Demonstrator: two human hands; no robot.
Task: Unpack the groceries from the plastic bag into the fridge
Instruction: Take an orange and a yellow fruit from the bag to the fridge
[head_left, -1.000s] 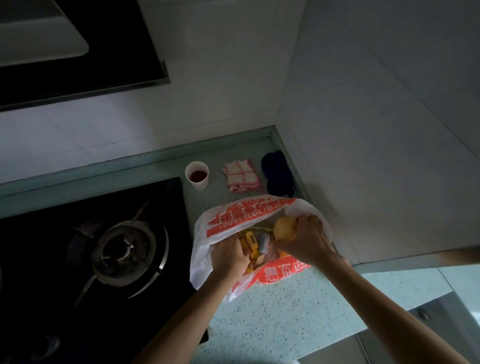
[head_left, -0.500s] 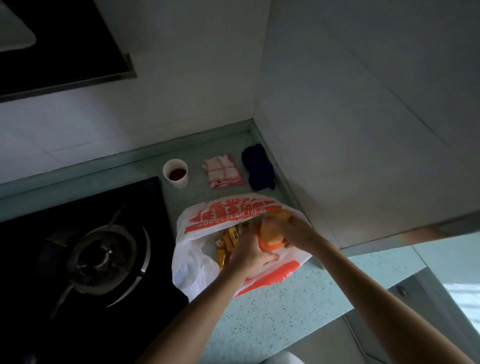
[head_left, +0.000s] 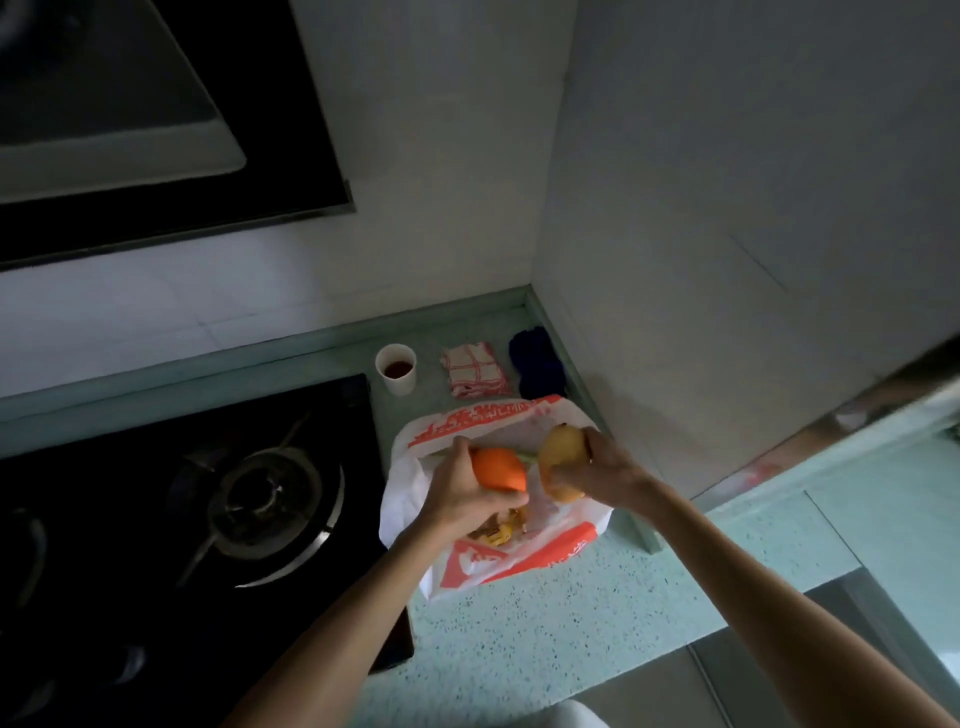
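A white plastic bag (head_left: 498, 564) with red print lies open on the pale green counter (head_left: 561, 639), right of the stove. Above its mouth my left hand (head_left: 460, 491) grips an orange carrot-like vegetable (head_left: 500, 469). My right hand (head_left: 605, 473) holds a yellowish potato (head_left: 561, 457) beside it. Small yellow packets (head_left: 501, 531) show inside the bag below my hands. The fridge is out of view.
A black gas stove (head_left: 249, 499) fills the left. Behind the bag stand a paper cup (head_left: 396, 369) with dark liquid, a red-checked cloth (head_left: 474, 370) and a dark blue cloth (head_left: 536, 364). Tiled walls close the corner at the back and right. A range hood (head_left: 130, 119) hangs upper left.
My left hand went into the bag and came up holding the orange vegetable. My right hand kept the potato and lifted it slightly. The view shifted a little.
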